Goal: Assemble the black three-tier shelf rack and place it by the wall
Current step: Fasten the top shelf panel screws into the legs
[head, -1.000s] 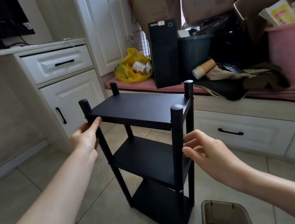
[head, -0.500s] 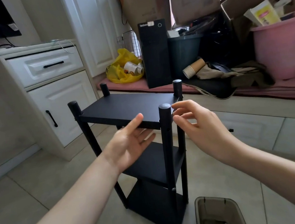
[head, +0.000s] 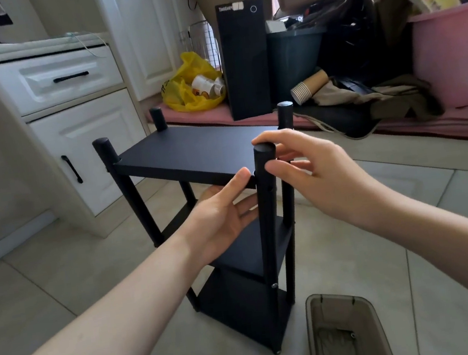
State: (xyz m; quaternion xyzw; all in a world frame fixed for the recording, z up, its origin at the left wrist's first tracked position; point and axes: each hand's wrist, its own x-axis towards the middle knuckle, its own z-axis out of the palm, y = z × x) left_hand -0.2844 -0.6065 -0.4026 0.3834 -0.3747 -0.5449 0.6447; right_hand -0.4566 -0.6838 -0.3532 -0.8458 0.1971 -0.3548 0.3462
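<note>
The black three-tier shelf rack (head: 195, 152) stands upright on the tiled floor in front of me, all four posts capped. My left hand (head: 217, 223) reaches palm-up under the top shelf by the near right post (head: 269, 217); its thumb lies on the shelf's front edge and its fingers go underneath. My right hand (head: 323, 178) curls round the top of that post, with the forefinger over the cap and the thumb on its side.
A brown plastic bin (head: 371, 322) sits on the floor just right of the rack's foot. A white drawer cabinet (head: 76, 131) is at the left. Behind are a yellow bag (head: 188, 95), a black computer tower (head: 244, 59), paper cups (head: 308, 85) and a pink tub (head: 452, 56).
My left hand left the far left post and crossed to the top shelf's front edge. My right hand rose from mid-post to the cap of the near right post.
</note>
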